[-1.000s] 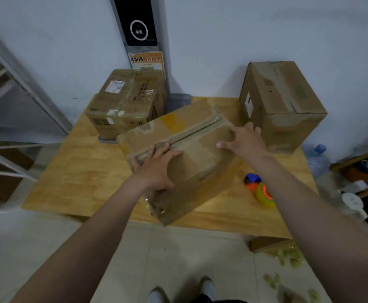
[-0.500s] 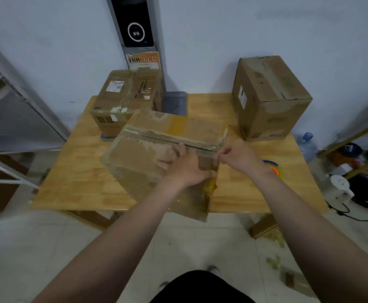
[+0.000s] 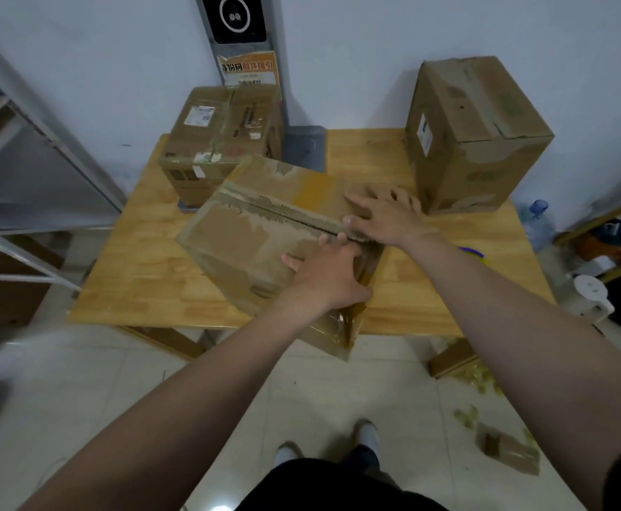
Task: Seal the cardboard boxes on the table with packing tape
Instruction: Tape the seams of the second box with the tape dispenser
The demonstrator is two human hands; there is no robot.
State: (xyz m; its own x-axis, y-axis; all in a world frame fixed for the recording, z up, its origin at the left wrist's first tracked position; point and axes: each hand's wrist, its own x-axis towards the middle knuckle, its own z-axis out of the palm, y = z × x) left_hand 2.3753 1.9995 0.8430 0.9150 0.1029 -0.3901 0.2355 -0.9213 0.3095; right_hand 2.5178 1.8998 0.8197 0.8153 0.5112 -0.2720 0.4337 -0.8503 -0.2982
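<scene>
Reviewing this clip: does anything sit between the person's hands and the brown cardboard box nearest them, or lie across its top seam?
Nothing visible does. The left hand and the right hand both lie flat on the worn brown cardboard box, one on each side of its torn centre seam. Nothing rests on the part of the seam that shows.

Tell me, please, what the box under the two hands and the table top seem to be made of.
Box: brown corrugated cardboard, matte and worn; the torn middle seam shows the wavy inner layer. Glossy tape remains, probably plastic, cling to its near corner. Table: pale wood, apparently short strips joined together, with a smooth, slightly shiny finish; grain lines show.
</scene>
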